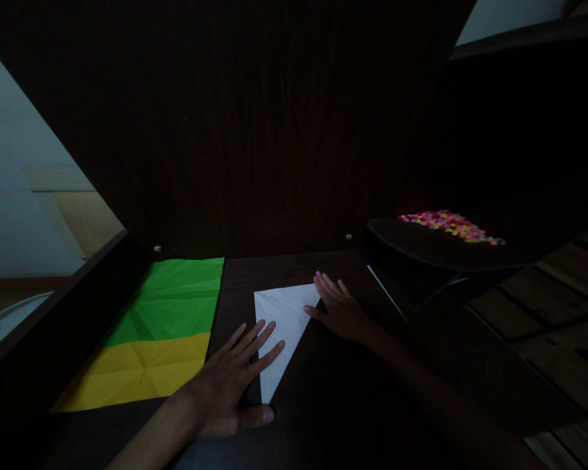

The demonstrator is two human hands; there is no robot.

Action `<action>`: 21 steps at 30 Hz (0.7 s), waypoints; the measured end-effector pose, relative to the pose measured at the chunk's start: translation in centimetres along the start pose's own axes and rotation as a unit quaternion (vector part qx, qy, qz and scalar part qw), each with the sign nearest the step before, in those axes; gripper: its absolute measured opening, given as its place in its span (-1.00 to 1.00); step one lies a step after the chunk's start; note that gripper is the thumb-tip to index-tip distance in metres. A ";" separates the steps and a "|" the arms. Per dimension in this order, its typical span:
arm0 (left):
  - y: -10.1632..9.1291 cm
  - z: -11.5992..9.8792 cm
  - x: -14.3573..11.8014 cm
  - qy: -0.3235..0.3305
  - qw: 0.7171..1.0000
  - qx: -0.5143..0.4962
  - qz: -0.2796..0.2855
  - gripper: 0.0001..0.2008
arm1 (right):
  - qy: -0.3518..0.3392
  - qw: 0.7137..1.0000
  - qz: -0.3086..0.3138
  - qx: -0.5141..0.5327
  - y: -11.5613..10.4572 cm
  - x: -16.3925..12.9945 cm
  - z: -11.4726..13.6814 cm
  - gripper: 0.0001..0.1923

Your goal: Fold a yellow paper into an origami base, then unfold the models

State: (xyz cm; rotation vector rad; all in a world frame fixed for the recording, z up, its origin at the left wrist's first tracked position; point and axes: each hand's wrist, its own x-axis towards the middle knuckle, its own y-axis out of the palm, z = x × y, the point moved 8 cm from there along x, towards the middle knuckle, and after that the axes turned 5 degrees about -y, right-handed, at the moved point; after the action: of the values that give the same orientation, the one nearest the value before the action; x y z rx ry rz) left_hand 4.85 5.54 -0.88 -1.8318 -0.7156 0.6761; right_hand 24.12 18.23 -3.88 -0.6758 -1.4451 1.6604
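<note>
A white sheet of paper, folded into a triangle, lies flat on the dark wooden surface. My left hand rests over its left edge with the fingers spread, and the thumb lies by the lower tip. At the upper right corner of the triangle, my right hand touches the paper with its fingers stretched out. Neither hand grips anything. To the left, a creased green sheet and a creased yellow sheet lie flat, with the yellow one nearer to me.
A tall dark wooden panel rises behind the surface. On the left runs a raised dark edge. A heap of small colourful pieces sits on a dark curved ledge at the right. Slatted wood shows at lower right.
</note>
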 end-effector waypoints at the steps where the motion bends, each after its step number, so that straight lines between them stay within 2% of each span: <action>1: 0.0 0.0 0.0 0.002 1.000 0.000 0.000 -0.13 | 0.005 1.000 0.000 0.000 0.0 0.0 -0.3 -0.12; 3: 0.1 0.1 0.0 0.004 1.000 0.003 -0.001 -0.17 | 0.019 1.000 0.001 -0.002 0.1 0.1 -1.0 -0.12; 7: 0.2 0.4 0.1 -0.001 1.000 0.015 -0.018 -0.42 | 0.044 0.999 -0.003 -0.007 0.2 0.1 -2.2 -0.15; 9: 0.4 0.6 0.2 -0.013 1.000 0.020 -0.017 -0.46 | 0.058 0.998 -0.001 -0.008 0.2 0.1 -2.6 -0.17; 14: 0.6 0.7 0.0 -0.011 1.000 0.008 -0.007 -0.39 | 0.071 0.997 0.006 -0.012 0.3 0.1 -3.0 -0.17; 21: -0.2 0.5 -0.2 0.005 1.000 -0.019 -0.008 -0.21 | 0.068 0.998 0.003 -0.013 0.2 0.1 -2.9 -0.14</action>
State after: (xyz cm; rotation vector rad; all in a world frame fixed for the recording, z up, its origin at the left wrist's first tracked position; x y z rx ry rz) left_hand 4.32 5.75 -0.85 -1.8611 -0.7406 0.6476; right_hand 26.39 19.83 -4.67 -0.7917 -1.3713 1.5711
